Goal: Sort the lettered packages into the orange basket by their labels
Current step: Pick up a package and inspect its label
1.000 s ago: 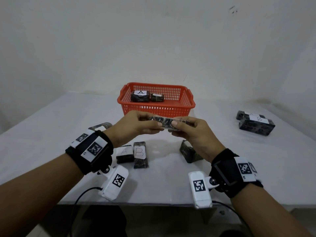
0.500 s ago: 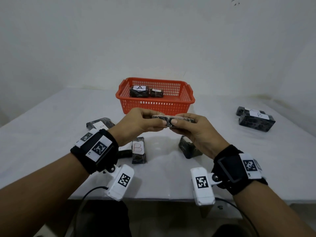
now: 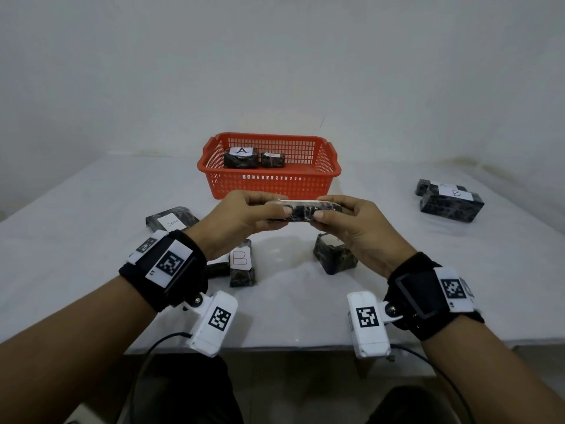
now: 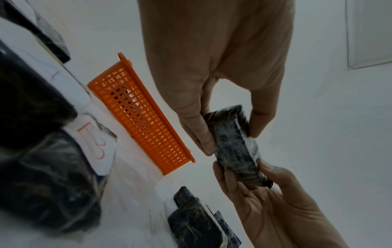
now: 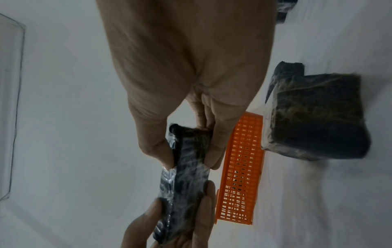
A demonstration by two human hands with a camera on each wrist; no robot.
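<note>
Both hands hold one flat dark wrapped package (image 3: 302,211) level in the air, just in front of the orange basket (image 3: 269,182). My left hand (image 3: 244,218) pinches its left end and my right hand (image 3: 351,221) pinches its right end; its label is not readable. The left wrist view shows thumb and fingers clamped on the package (image 4: 233,144), and the right wrist view shows the same package (image 5: 186,161). Inside the basket lie a package marked A (image 3: 241,157) and a smaller package (image 3: 272,159).
On the white table (image 3: 91,234) lie a package marked A (image 3: 171,220) at the left, one marked B (image 3: 241,264) under my left wrist, an unlabelled dark one (image 3: 334,258) under my right hand, and two stacked packages with a B (image 3: 449,203) far right.
The two hands with the package have risen slightly and turned it flatter, edge-on to the head camera. The packages on the table and in the basket have not moved.
</note>
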